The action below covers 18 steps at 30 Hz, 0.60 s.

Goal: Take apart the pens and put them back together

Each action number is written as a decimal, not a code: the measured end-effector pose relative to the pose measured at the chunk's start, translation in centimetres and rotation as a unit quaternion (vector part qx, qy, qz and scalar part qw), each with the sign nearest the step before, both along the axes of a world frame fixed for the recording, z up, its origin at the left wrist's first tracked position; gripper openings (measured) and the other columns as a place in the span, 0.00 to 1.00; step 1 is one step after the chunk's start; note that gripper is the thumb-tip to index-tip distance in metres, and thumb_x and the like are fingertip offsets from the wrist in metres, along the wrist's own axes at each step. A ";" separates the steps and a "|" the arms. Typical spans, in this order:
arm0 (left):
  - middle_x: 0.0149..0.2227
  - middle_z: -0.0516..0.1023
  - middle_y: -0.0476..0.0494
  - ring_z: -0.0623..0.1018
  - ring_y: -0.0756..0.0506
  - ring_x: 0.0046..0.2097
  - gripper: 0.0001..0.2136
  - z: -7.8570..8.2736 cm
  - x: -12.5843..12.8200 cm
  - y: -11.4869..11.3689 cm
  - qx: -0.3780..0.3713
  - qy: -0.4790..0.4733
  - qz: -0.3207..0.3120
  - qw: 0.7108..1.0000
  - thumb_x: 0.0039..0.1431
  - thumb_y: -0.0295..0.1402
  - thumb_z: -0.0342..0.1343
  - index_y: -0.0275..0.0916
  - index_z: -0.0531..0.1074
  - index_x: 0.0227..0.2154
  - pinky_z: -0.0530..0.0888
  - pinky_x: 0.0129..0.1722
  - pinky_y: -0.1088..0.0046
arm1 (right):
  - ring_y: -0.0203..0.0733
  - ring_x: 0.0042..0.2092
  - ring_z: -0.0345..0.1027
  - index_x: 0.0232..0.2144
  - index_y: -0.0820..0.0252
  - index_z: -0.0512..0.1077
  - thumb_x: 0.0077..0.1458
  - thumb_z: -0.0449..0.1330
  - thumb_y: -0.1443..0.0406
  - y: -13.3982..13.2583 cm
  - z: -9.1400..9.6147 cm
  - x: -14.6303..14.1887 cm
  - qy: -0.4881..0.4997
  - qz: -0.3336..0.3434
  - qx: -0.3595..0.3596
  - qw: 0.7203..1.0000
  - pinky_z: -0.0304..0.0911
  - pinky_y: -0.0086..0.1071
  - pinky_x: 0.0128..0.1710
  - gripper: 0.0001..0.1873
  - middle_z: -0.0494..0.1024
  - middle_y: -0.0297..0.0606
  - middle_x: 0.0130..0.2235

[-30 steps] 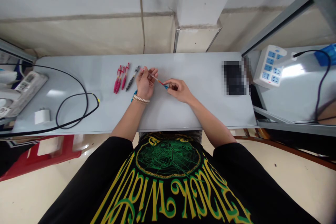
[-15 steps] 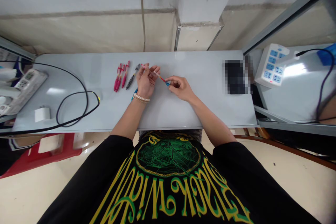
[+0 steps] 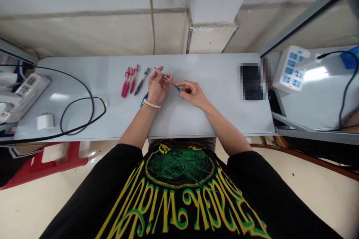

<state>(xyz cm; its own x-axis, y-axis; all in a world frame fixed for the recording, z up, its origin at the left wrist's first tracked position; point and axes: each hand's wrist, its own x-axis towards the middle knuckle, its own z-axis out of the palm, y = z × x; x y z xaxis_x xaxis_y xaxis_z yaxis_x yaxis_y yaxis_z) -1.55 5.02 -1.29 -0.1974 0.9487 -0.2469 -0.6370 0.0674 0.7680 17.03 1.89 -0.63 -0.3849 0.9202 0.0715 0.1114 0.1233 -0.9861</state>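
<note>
My left hand (image 3: 158,87), palm turned up, pinches a slim pen (image 3: 167,78) with a clear section and a reddish-pink end beyond the fingers. My right hand (image 3: 193,93) is closed on a small blue piece (image 3: 178,89) with a thin red stem. The stem runs in line with the pen; whether the two are joined is too small to tell. Just left of my left hand a grey-black pen (image 3: 141,81) lies on the table. Several red pens (image 3: 129,82) lie beside it. A blue object (image 3: 144,99) shows partly behind my left wrist.
The narrow grey table (image 3: 224,115) stands against the wall. On its left lie a looped black cable (image 3: 93,101), a white charger (image 3: 45,122) and a white power strip (image 3: 33,86). A pixelated dark object (image 3: 251,82) and a larger white power strip (image 3: 291,69) are at right.
My left hand has shifted slightly right and tilted, turning the pen's pink end away from the grey-black pen. The right hand stays nearly still.
</note>
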 end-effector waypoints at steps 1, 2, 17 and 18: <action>0.34 0.82 0.46 0.84 0.48 0.37 0.06 -0.1 0.0 0.1 0.000 0.000 0.002 1.000 0.75 0.37 0.64 0.41 0.81 0.43 0.82 0.58 0.67 | 0.33 0.26 0.54 0.45 0.58 0.79 0.56 0.65 0.61 0.0 0.1 0.0 0.000 0.001 0.000 1.000 0.52 0.31 0.29 0.15 0.66 0.25 0.25; 0.33 0.82 0.46 0.84 0.49 0.37 0.05 -0.2 -0.1 0.1 0.000 -0.002 0.004 1.000 0.75 0.36 0.64 0.41 0.81 0.42 0.83 0.57 0.68 | 0.33 0.26 0.54 0.45 0.58 0.79 0.55 0.65 0.61 0.0 0.1 0.0 0.001 0.002 0.001 1.000 0.52 0.32 0.29 0.15 0.66 0.25 0.25; 0.32 0.81 0.51 0.82 0.52 0.32 0.07 0.5 0.3 -0.5 0.055 -0.014 -0.040 0.998 0.62 0.33 0.76 0.41 0.84 0.39 0.81 0.35 0.79 | 0.30 0.24 0.52 0.43 0.61 0.82 0.51 0.62 0.60 0.0 0.4 -0.1 0.034 -0.012 0.029 0.999 0.50 0.30 0.27 0.18 0.66 0.23 0.23; 0.32 0.82 0.51 0.82 0.52 0.32 0.08 0.4 0.2 -0.5 0.060 -0.013 -0.041 0.997 0.61 0.34 0.76 0.41 0.84 0.39 0.81 0.35 0.79 | 0.30 0.24 0.52 0.43 0.60 0.82 0.51 0.62 0.60 0.0 0.4 -0.1 0.033 -0.015 0.028 0.999 0.50 0.30 0.27 0.18 0.66 0.23 0.23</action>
<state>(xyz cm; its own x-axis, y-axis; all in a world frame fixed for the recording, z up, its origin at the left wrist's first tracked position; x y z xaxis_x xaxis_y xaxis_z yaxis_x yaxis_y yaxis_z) -1.31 4.53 -0.90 -0.1131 0.9844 -0.1351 -0.6530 0.0289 0.7568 16.89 1.93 -0.23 -0.3501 0.9250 0.1476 0.0511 0.1762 -0.9830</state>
